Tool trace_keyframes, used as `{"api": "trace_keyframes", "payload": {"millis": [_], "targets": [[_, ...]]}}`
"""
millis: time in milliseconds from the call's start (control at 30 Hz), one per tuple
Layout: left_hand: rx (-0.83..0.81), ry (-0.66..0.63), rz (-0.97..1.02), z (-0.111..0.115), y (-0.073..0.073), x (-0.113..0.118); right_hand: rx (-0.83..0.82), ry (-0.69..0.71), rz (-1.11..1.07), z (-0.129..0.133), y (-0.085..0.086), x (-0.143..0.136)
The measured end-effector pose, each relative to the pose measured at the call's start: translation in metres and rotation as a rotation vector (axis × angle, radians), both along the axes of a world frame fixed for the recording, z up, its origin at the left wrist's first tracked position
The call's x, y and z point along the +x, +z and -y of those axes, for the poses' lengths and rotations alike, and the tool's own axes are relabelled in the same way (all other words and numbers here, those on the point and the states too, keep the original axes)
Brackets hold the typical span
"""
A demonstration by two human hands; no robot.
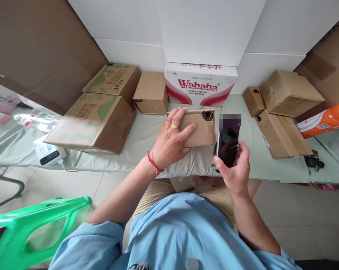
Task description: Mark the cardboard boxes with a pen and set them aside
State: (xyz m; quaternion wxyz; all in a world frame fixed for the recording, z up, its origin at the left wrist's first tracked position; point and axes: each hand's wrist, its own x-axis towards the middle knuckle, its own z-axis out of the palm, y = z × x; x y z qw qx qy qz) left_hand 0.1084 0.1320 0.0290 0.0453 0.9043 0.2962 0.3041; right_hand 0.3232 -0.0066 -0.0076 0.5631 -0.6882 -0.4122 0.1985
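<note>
A small cardboard box (201, 135) lies on the pale green cloth in front of me, with a dark, ragged hole in its top right corner. My left hand (172, 138) rests across the box's left part, gripping it, fingers spread over the top and toward the far edge. It wears a gold ring and a red cord bracelet. Just right of the box, my right hand (236, 168) holds a black smartphone (228, 144) upright, thumb on the near left edge and fingers round the right side. A blurred patch covers the phone's upper end.
A white Wahaha carton (200, 88) and a plain brown box (151, 92) stand behind. Larger printed cartons (93, 120) sit left, near a white power strip (48, 152). Stacked boxes (290, 92), an orange bottle (327, 120) and keys (315, 162) are right. A green stool (45, 228) stands lower left.
</note>
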Motion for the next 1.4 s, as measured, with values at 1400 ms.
{"api": "trace_keyframes", "payload": {"millis": [1400], "targets": [[0.003,0.043,-0.024,-0.012,-0.001,0.004,0.453,0.055,0.407,-0.047,0.027,0.081]]}}
